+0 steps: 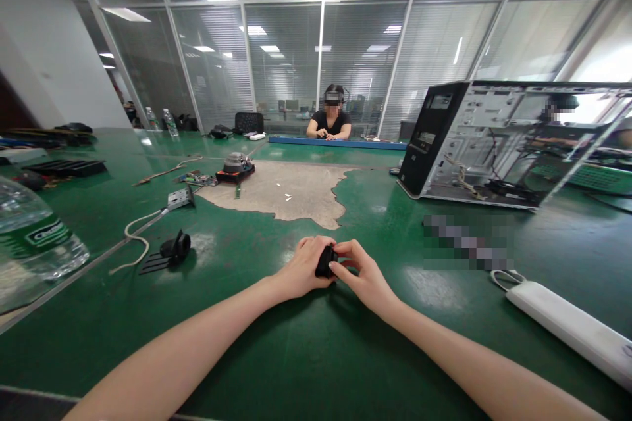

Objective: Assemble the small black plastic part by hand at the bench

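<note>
A small black part (pixel 324 262), whose exact kind I cannot make out, is held between my two hands just above the green tabletop. My left hand (pixel 305 268) wraps round it from the left, its fingers closed behind and over it. From the right, the thumb and fingertips of my right hand (pixel 359 273) pinch its edge. My fingers cover much of the part. To the left, on the table, lies a black plastic piece (pixel 174 250) with a round end and thin prongs.
An opened computer case (pixel 434 145) stands at the right, near a white power strip (pixel 567 322). Left are a water bottle (pixel 37 237), a metal box with a cable (pixel 180 198) and a red-black device (pixel 236 170). A person (pixel 332 120) sits across, behind a blue bar (pixel 340 143).
</note>
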Motion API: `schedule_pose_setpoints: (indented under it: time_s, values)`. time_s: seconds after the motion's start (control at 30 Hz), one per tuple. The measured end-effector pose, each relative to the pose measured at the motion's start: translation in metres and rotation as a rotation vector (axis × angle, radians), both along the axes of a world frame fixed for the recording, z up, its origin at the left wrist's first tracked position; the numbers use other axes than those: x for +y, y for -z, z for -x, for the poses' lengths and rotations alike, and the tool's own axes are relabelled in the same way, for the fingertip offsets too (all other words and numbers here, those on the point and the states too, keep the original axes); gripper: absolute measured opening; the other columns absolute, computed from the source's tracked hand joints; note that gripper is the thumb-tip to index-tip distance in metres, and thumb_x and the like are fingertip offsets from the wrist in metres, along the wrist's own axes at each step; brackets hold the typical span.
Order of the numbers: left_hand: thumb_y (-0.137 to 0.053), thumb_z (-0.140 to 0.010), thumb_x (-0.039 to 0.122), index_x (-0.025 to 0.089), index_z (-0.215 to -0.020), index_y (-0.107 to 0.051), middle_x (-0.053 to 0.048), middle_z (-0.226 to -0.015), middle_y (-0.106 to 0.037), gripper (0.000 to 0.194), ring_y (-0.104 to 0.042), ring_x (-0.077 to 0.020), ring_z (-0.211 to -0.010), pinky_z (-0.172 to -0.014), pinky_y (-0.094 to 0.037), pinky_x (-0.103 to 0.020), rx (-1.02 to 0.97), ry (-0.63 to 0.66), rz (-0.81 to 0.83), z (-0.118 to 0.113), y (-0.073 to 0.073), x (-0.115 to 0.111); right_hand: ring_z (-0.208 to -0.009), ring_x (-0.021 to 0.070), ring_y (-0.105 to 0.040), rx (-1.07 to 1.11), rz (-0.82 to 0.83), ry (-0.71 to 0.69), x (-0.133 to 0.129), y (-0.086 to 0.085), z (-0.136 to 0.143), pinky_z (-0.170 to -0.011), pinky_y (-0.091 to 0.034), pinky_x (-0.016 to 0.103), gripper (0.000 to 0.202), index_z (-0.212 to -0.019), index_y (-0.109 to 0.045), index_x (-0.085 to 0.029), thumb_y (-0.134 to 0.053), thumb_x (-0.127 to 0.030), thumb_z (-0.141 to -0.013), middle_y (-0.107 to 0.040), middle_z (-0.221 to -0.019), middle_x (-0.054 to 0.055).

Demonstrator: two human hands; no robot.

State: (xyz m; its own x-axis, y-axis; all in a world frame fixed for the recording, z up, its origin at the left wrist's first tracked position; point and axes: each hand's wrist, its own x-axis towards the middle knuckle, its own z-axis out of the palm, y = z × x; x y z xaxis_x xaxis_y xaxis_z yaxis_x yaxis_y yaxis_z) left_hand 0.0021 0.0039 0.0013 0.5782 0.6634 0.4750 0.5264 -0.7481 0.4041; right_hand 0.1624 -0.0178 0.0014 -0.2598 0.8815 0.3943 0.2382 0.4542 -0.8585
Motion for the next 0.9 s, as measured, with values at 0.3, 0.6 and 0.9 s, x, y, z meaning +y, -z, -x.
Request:
schedule_pose_setpoints:
  time_s: [0.3,0.6,0.9]
  values:
    - [-0.06,-0.062,0.018,0.023,-0.111,-0.032,-0.003,-0.106,-0.048,0.057,-0.044,-0.02,-0.1,-0.092,-0.027,-0.037,0.009,0.009,0.003,0.0,-0.001,-0.002,-0.085,0.0153,-0.055,-0.024,0.02,-0.021,-0.004,-0.001,-0.002,-0.073,-0.048,0.03,0.019,-0.09,-0.047,-0.02,-0.055,-0.022,-0.073,-0.053,-0.091,0.003]
    - [-0.061,-0.064,0.024,0.022,-0.11,-0.032,-0.003,-0.103,-0.049,0.055,-0.046,-0.0198,-0.098,-0.093,-0.027,-0.038,0.001,-0.004,-0.007,-0.002,0.001,0.0,-0.082,0.0145,-0.057,0.035,0.146,-0.031,0.004,0.003,-0.003,-0.071,-0.049,0.03,0.021,-0.092,-0.045,-0.02,-0.054,-0.025,-0.075,-0.055,-0.087,0.002]
    - [-0.061,-0.064,0.024,0.022,-0.109,-0.032,-0.004,-0.104,-0.048,0.054,-0.045,-0.02,-0.1,-0.093,-0.027,-0.038,-0.005,-0.025,-0.002,-0.001,0.0,0.0,-0.081,0.0147,-0.057,0.075,0.128,0.032,0.001,0.002,-0.014,-0.076,-0.047,0.031,0.025,-0.089,-0.044,-0.021,-0.06,-0.025,-0.07,-0.057,-0.086,0.001]
